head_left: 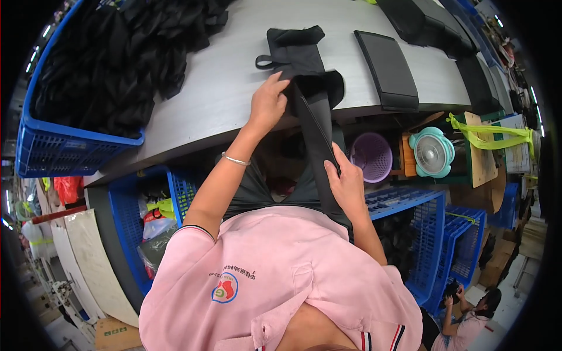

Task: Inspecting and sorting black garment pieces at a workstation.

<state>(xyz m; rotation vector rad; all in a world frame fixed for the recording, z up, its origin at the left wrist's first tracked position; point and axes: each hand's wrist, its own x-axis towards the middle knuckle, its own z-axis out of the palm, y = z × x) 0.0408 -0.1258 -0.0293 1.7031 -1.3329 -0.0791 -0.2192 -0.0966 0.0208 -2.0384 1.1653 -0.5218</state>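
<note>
Grey smooth-topped counter, near edge right in front of the person in the pink shirt. Blue plastic crate at its left edge, heaped with crumpled black fabric; heap spills over onto the top. More blue slatted plastic crates below the near edge, one on the left, others on the right.

Work item: long black fabric piece, strip-shaped. Far end flat on the counter, middle crossing the near edge, rest hanging down to the person's lap. A flap curls up at the near edge.

Overlapping black panels toward the counter's far right corner. Flat black rectangular panel between those and the work item, short end at the near edge.

Left hand: at the near edge, fingertips on the left side of the piece, fingers bent. Pinching or just resting, can't tell. Right hand: beyond the near edge, above the lap, thumb and fingers gripping the hanging part by its right side.

Under the near edge, right of the lap: teal-framed round fan, then purple round perforated plastic basket to its left. Small black fabric loop sticks out left from the piece, just beyond the left fingertips. Thin silver bangle on left wrist.
</note>
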